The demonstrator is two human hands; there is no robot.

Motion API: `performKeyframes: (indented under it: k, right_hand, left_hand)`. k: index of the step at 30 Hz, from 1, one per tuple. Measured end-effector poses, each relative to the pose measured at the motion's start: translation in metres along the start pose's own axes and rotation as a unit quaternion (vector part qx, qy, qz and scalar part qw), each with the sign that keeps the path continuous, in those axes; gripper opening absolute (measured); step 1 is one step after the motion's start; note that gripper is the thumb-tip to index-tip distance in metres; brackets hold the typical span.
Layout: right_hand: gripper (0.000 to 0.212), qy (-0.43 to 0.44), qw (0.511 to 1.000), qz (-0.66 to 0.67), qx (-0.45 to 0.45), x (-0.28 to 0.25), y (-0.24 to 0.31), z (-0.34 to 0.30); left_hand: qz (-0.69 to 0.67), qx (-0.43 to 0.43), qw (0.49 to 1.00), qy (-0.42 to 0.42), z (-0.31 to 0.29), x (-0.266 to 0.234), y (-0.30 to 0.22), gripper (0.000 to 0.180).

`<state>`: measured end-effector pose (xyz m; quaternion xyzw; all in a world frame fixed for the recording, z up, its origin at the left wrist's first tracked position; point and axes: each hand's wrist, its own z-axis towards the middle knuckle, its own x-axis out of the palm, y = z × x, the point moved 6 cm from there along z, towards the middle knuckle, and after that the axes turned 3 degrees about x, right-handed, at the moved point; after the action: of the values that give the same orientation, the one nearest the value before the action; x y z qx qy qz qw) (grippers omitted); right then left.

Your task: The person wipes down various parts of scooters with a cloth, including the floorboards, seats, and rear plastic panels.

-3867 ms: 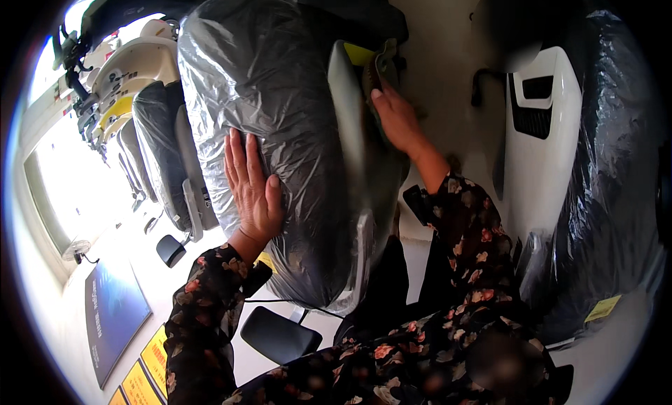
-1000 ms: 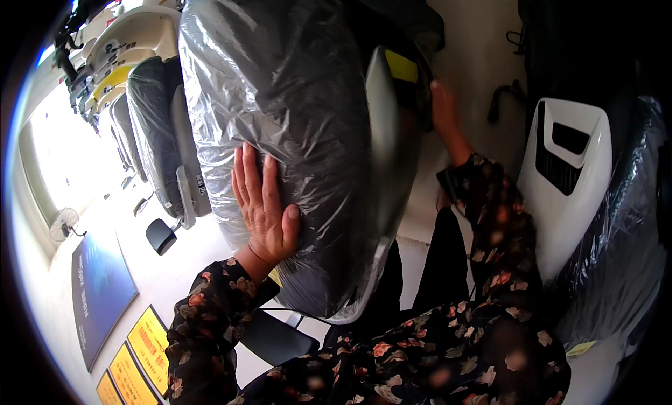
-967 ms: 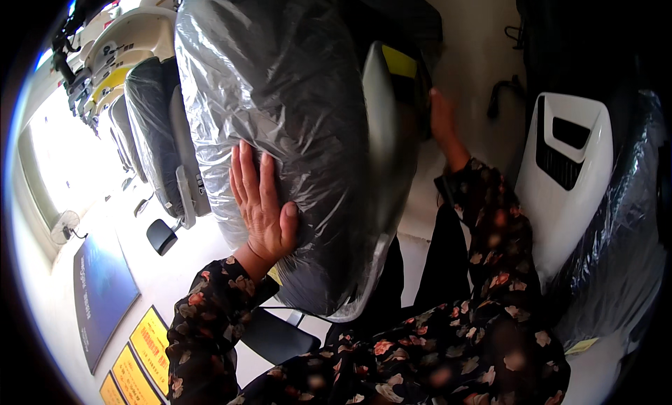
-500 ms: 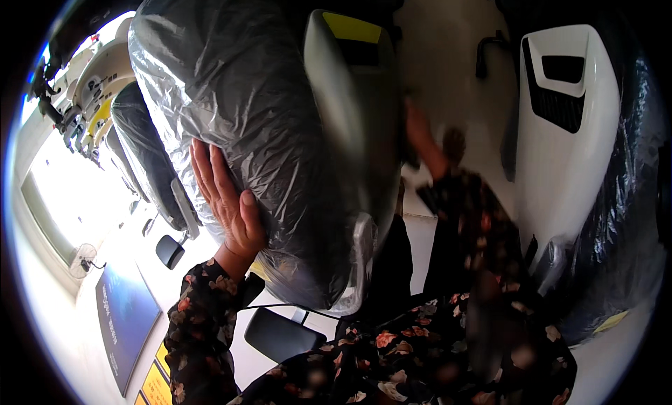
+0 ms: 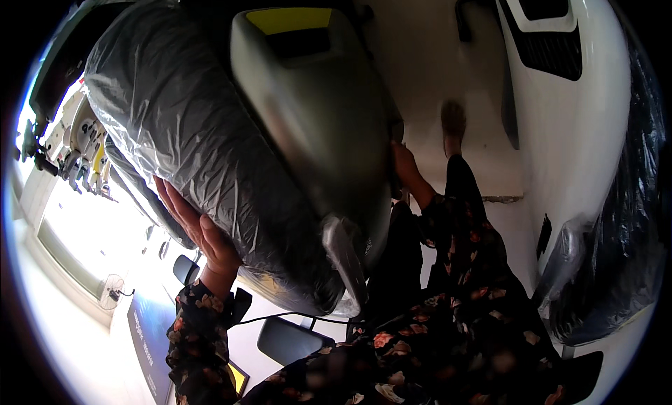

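A motor scooter stands close against me. Its long black seat (image 5: 203,132) is wrapped in clear, wrinkled plastic, and its glossy grey-green side panel (image 5: 315,118) has a yellow patch at the far end. My left hand (image 5: 199,226) lies open along the seat's left side, palm against the plastic, fingers stretched out. Low at the panel's right edge is my right hand (image 5: 411,172), its fingers bent in and partly hidden; whatever they hold is too dark to make out. A plastic-wrapped grab rail (image 5: 343,247) juts from the near end of the panel.
To the right stands a white scooter (image 5: 581,132) with a plastic-covered seat (image 5: 616,258). More vehicles line the bright left side. A black mirror (image 5: 290,338) and a thin cable are near my waist. My foot (image 5: 453,118) is on the floor between the scooters. A wall fan (image 5: 114,291) is lower left.
The grey scooter has shifted left and turned more slantwise in view. My right hand has come down and in to the panel's lower edge. My left hand stays on the seat.
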<state>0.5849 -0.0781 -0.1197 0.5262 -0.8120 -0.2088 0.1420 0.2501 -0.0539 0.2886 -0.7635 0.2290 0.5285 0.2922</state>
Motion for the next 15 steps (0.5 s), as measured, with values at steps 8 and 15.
performKeyframes:
  k: [8,15]
  right_hand:
    - [0.049,-0.071,0.973,0.145,-0.166,-0.029,0.051,0.138]
    - [0.050,-0.065,0.976,-0.082,-0.190,-0.031,0.094,0.170]
  left_hand:
    - [-0.052,-0.012,0.999,0.011,0.000,0.010,0.010,0.079]
    - [-0.078,-0.079,0.994,0.007,-0.033,-0.006,0.036,0.078]
